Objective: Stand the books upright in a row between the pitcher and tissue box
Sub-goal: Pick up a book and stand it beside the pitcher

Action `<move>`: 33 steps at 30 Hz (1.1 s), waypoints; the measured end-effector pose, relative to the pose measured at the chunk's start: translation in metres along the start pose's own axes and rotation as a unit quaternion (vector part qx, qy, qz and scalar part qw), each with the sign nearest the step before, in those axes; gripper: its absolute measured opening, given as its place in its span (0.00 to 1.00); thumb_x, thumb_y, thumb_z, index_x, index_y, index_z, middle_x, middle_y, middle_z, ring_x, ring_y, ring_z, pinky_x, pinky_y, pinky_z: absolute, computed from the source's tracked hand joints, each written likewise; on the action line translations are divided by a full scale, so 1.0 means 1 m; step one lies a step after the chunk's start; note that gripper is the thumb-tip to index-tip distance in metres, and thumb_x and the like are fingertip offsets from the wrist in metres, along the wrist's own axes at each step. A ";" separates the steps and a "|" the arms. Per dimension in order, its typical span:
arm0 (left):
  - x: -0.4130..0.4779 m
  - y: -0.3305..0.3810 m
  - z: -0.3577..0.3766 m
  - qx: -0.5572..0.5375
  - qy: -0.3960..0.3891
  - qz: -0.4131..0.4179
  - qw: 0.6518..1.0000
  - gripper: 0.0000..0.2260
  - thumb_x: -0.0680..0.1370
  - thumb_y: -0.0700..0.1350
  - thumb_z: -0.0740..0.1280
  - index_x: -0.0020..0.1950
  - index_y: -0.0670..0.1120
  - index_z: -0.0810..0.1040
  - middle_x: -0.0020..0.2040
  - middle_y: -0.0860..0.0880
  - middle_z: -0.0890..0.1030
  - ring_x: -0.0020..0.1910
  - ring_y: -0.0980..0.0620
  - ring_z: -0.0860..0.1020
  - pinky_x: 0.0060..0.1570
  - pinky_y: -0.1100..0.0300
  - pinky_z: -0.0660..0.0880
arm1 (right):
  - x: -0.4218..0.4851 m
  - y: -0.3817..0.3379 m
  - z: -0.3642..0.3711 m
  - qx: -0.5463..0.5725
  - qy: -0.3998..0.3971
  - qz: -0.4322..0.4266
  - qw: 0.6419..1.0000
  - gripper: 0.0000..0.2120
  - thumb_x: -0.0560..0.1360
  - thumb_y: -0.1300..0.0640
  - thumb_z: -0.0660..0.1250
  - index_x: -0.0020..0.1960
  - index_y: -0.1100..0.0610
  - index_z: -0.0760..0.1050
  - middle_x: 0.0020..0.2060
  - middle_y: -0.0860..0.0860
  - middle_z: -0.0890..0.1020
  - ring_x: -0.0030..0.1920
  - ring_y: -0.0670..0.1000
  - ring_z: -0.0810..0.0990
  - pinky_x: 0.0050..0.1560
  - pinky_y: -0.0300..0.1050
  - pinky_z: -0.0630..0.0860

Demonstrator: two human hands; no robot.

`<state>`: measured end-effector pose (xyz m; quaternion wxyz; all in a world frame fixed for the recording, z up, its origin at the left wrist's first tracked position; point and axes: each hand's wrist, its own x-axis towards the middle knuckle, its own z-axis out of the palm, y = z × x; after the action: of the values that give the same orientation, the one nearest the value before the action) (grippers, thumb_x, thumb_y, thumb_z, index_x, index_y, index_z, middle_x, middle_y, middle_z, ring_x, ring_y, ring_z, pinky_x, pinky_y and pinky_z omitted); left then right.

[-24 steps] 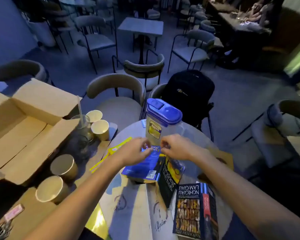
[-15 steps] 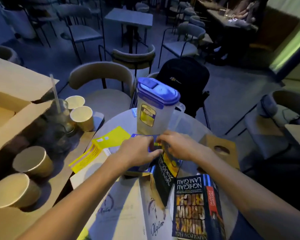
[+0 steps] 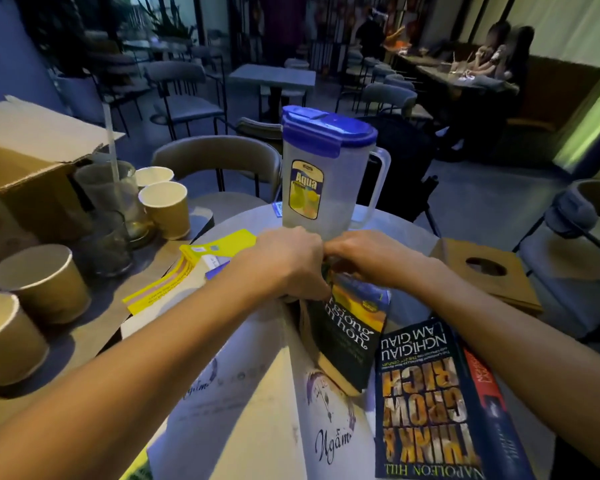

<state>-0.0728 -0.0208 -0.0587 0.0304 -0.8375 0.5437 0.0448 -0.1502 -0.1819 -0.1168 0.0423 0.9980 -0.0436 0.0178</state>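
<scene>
Dim café chairs and tables fill the background, with seated people at a far table on the right. Nearer, a round table (image 3: 395, 226) carries the work. Both hands meet at its middle: the left hand (image 3: 288, 261) and right hand (image 3: 371, 254) close together on the top edge of a dark book (image 3: 347, 327), which tilts up off the table toward the camera, its cover facing the viewer. Fingers of both hands curl over that upper edge, so each hand grasps the book. Something blue-edged shows just under the left hand, too hidden to name.

Right behind the grip, nearly touching the knuckles, stands the pitcher (image 3: 326, 174), upright, with a blue lid and a yellow label. Below and to the right of the grip, a second book (image 3: 426, 400) lies flat, cover up, its title upside down to the viewer; it sits just beside the held book's lower corner. A red-spined book (image 3: 482, 382) lies against its right side. Right of the grip, well apart, rests a brown cardboard piece (image 3: 482, 271) with a round hole. Left of the grip lie yellow papers (image 3: 201, 258), and farther left stand paper cups (image 3: 163, 206), a glass with a straw (image 3: 108, 192) and an open carton (image 3: 32, 150). Beneath the forearms, printed paper bags (image 3: 243, 393) cover the near table.
</scene>
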 end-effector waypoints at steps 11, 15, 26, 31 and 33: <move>-0.028 -0.002 -0.004 -0.068 0.132 0.012 0.989 0.12 0.76 0.57 0.69 0.49 0.48 0.77 0.44 0.49 0.77 0.44 0.47 0.79 0.39 0.56 0.74 | -0.031 0.000 -0.050 -0.005 0.100 -0.025 0.995 0.14 0.74 0.64 0.70 0.54 0.51 0.72 0.43 0.42 0.75 0.43 0.47 0.76 0.42 0.42 0.74; -0.036 -0.008 -0.020 -0.121 0.161 0.055 0.978 0.10 0.78 0.54 0.67 0.43 0.50 0.81 0.36 0.52 0.80 0.34 0.56 0.78 0.28 0.65 0.67 | -0.047 0.007 -0.076 0.024 0.130 -0.033 0.991 0.13 0.76 0.61 0.69 0.57 0.49 0.72 0.48 0.41 0.77 0.48 0.44 0.78 0.46 0.42 0.77; -0.002 0.013 -0.016 -0.414 0.289 0.129 0.854 0.08 0.79 0.45 0.68 0.42 0.45 0.83 0.33 0.53 0.81 0.31 0.61 0.76 0.31 0.70 0.68 | -0.076 0.039 -0.129 0.236 0.200 0.197 0.930 0.25 0.80 0.55 0.66 0.75 0.50 0.64 0.55 0.50 0.76 0.46 0.50 0.82 0.48 0.49 0.82; 0.026 0.010 0.003 -0.389 0.181 0.117 0.895 0.10 0.80 0.49 0.68 0.53 0.45 0.85 0.43 0.50 0.85 0.44 0.54 0.83 0.42 0.58 0.81 | -0.073 0.050 -0.114 0.288 0.211 0.224 0.907 0.08 0.82 0.62 0.63 0.60 0.55 0.75 0.44 0.55 0.79 0.39 0.56 0.81 0.36 0.42 0.81; 0.034 0.008 0.005 -0.370 0.161 0.116 0.908 0.11 0.80 0.51 0.68 0.52 0.45 0.85 0.45 0.49 0.86 0.45 0.53 0.83 0.45 0.52 0.83 | -0.070 0.050 -0.114 0.280 0.227 0.215 0.908 0.09 0.82 0.63 0.63 0.61 0.56 0.75 0.49 0.56 0.79 0.38 0.53 0.81 0.35 0.38 0.80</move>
<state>-0.0666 -0.0547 -0.0678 -0.3750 -0.7153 0.5793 0.1105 -0.2284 -0.2159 -0.0020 -0.2351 0.9044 -0.2393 0.2638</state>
